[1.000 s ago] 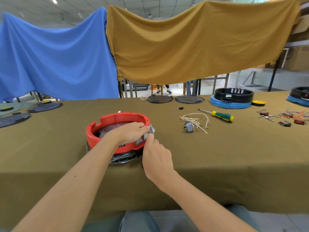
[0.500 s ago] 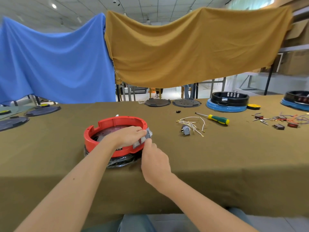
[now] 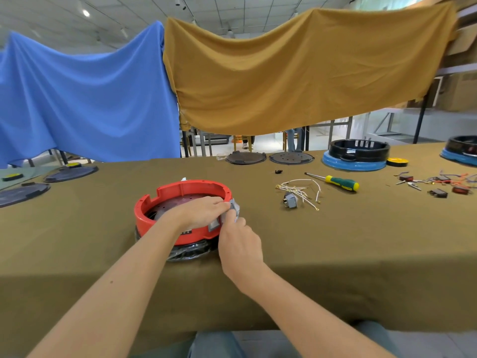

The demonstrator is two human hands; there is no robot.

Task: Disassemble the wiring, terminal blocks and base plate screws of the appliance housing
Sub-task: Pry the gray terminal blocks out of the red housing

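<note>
Bare cloth-covered table (image 3: pixel 335 254) we find right of the red housing (image 3: pixel 180 189); loose wires (image 3: pixel 299 188), grey switch (image 3: pixel 290 200) and screwdriver (image 3: pixel 340 182) obstruct farther back.

A long table (image 3: pixel 361 241) is covered with an olive-brown cloth. Behind it, a blue fabric sheet (image 3: pixel 85 99) and a mustard-yellow fabric sheet (image 3: pixel 296 78) are hung side by side. A white panelled ceiling (image 3: pixel 232 9) is lit by a round recessed lamp (image 3: pixel 86 13). Cardboard boxes (image 3: pixel 464 91) are stacked on shelving at right.
</note>
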